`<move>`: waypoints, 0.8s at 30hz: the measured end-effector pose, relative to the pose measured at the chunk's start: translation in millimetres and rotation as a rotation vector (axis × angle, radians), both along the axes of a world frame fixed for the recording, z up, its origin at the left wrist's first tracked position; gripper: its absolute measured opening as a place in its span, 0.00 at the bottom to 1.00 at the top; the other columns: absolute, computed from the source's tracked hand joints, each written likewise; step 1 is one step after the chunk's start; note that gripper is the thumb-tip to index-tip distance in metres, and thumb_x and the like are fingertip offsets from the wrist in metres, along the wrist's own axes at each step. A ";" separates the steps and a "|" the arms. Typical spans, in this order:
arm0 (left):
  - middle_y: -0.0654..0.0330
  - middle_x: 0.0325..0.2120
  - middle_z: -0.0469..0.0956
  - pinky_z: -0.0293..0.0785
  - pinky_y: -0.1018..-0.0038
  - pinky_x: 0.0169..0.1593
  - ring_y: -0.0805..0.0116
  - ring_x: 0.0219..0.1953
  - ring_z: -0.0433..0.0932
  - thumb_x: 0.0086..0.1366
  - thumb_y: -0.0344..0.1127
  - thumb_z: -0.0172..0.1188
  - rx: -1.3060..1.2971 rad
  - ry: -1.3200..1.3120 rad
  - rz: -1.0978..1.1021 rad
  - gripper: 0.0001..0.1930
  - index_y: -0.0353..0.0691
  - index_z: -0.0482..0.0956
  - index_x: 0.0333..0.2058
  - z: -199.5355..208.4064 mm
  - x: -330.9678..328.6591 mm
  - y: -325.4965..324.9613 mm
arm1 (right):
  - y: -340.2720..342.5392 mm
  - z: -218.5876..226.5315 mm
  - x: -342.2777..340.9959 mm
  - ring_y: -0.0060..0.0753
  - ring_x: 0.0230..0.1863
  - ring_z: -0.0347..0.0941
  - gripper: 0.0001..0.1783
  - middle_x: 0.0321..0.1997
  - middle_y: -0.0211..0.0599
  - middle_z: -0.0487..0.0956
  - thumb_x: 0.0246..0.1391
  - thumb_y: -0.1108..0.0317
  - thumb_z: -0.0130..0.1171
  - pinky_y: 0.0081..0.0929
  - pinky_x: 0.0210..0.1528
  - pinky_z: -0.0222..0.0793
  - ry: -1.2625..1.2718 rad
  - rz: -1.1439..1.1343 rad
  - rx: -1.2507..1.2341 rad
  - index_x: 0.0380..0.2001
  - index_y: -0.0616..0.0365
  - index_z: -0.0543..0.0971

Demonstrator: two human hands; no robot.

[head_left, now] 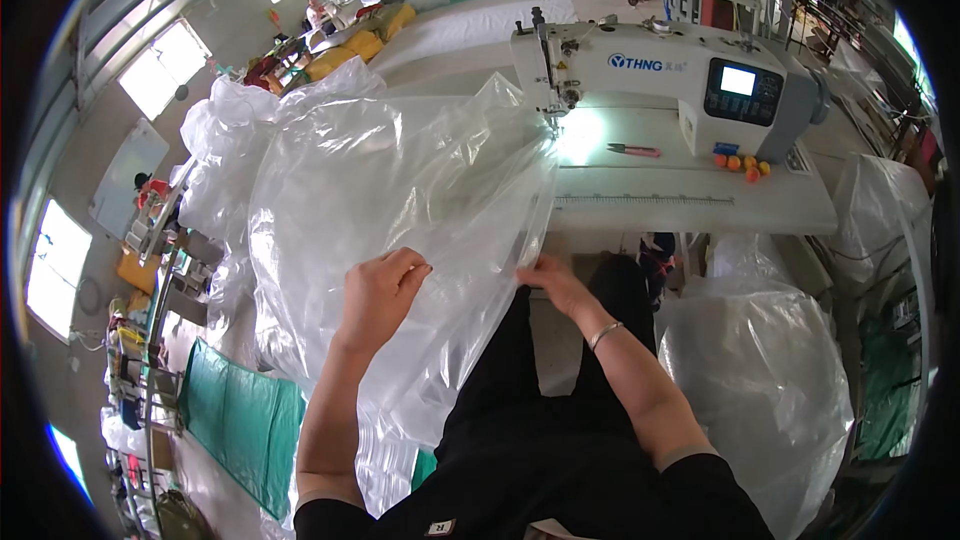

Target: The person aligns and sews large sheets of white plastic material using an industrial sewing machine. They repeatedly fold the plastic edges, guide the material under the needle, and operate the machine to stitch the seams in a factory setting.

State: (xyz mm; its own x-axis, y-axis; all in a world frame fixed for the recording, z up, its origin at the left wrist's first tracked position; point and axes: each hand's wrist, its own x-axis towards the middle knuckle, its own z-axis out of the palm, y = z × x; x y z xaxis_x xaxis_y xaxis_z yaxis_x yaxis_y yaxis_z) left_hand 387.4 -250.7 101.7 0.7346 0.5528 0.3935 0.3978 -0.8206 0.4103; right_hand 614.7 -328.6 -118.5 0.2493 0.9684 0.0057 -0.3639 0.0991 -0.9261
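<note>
A large see-through plastic sheet (400, 170) spreads over the left of the sewing table and drapes down toward my lap. One corner runs up to the needle area of a white sewing machine (640, 70), whose lamp is lit. My right hand (558, 282) pinches the sheet's right edge in front of the table. Over the middle of the sheet, my left hand (385, 295) has its fingers curled together, and whether film is caught in them is hidden. A pair of red-handled thread snips (634, 150) lies on the table right of the needle.
Several small orange balls (745, 164) sit by the machine's base. A ruler strip (650, 200) runs along the table's front edge. Bundled plastic (755, 380) bulges at my right, and a green sheet (240, 425) lies at lower left. A person (318, 15) is far off at the back.
</note>
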 end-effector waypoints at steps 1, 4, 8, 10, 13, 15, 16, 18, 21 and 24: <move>0.54 0.19 0.75 0.66 0.72 0.24 0.63 0.18 0.72 0.56 0.27 0.63 0.004 0.015 -0.007 0.03 0.34 0.78 0.28 3.5 1.5 1.0 | -3.8 -6.8 -9.1 0.21 0.41 0.74 0.13 0.38 0.29 0.80 0.51 0.65 0.63 0.22 0.48 0.68 -0.029 0.070 -0.023 0.40 0.57 0.80; 0.54 0.19 0.75 0.67 0.72 0.25 0.62 0.19 0.72 0.57 0.28 0.63 0.019 0.043 -0.047 0.04 0.34 0.78 0.28 16.3 5.1 -3.1 | -26.9 13.7 -64.0 0.22 0.43 0.75 0.13 0.37 0.30 0.81 0.50 0.64 0.66 0.24 0.52 0.67 -0.238 0.397 -0.015 0.37 0.60 0.82; 0.56 0.20 0.76 0.69 0.68 0.26 0.58 0.21 0.75 0.58 0.31 0.61 0.163 0.065 -0.233 0.05 0.36 0.77 0.27 16.9 23.3 -23.5 | -67.5 35.8 -133.0 0.31 0.53 0.72 0.26 0.46 0.41 0.79 0.50 0.61 0.66 0.29 0.58 0.64 -0.476 0.649 0.343 0.51 0.61 0.74; 0.57 0.23 0.77 0.71 0.64 0.28 0.54 0.24 0.76 0.58 0.35 0.61 0.185 0.141 -0.281 0.06 0.40 0.77 0.27 10.9 25.3 -34.9 | -74.4 49.5 -146.1 0.36 0.58 0.68 0.32 0.54 0.46 0.74 0.51 0.59 0.65 0.31 0.62 0.60 -0.566 0.659 0.438 0.57 0.61 0.69; 0.56 0.23 0.75 0.72 0.60 0.29 0.53 0.27 0.76 0.61 0.39 0.57 0.067 0.211 -0.358 0.08 0.41 0.72 0.29 -4.0 24.9 -50.9 | -80.6 75.1 -153.0 0.43 0.65 0.60 0.35 0.62 0.52 0.66 0.50 0.58 0.65 0.34 0.66 0.52 -0.645 0.705 0.448 0.58 0.64 0.67; 0.54 0.24 0.77 0.72 0.58 0.29 0.51 0.27 0.77 0.61 0.40 0.56 0.048 0.361 -0.336 0.09 0.41 0.71 0.31 -29.4 23.6 -53.4 | -84.8 68.0 -148.1 0.40 0.60 0.64 0.33 0.57 0.49 0.70 0.51 0.56 0.64 0.34 0.61 0.58 -0.483 0.693 0.412 0.56 0.65 0.69; 0.54 0.21 0.76 0.71 0.58 0.29 0.50 0.26 0.77 0.60 0.42 0.58 0.061 0.316 -0.313 0.11 0.41 0.72 0.32 -56.1 18.9 -49.6 | -85.7 57.7 -148.6 0.37 0.53 0.70 0.31 0.52 0.45 0.75 0.51 0.56 0.64 0.33 0.55 0.65 -0.393 0.642 0.434 0.54 0.64 0.72; 0.51 0.23 0.76 0.71 0.56 0.32 0.47 0.28 0.77 0.61 0.42 0.57 -0.020 0.364 -0.200 0.11 0.41 0.71 0.35 -100.6 -0.2 -48.9 | -85.5 21.6 -133.3 0.29 0.40 0.73 0.24 0.41 0.37 0.78 0.53 0.57 0.63 0.25 0.42 0.67 0.002 0.637 -0.063 0.48 0.61 0.76; 0.49 0.23 0.76 0.71 0.54 0.32 0.44 0.28 0.77 0.62 0.41 0.55 -0.122 0.299 -0.159 0.12 0.40 0.70 0.38 -155.1 -18.8 -47.9 | -92.4 2.5 -130.8 0.18 0.26 0.70 0.15 0.30 0.28 0.79 0.54 0.59 0.62 0.16 0.28 0.62 0.247 0.500 -0.373 0.40 0.57 0.80; 0.49 0.26 0.77 0.71 0.54 0.32 0.44 0.28 0.77 0.63 0.40 0.54 -0.197 0.343 -0.165 0.12 0.40 0.69 0.40 -168.7 -20.0 -44.3 | -99.2 19.9 -136.1 0.17 0.27 0.71 0.13 0.29 0.27 0.79 0.55 0.60 0.62 0.15 0.29 0.63 0.013 0.567 -0.282 0.38 0.57 0.80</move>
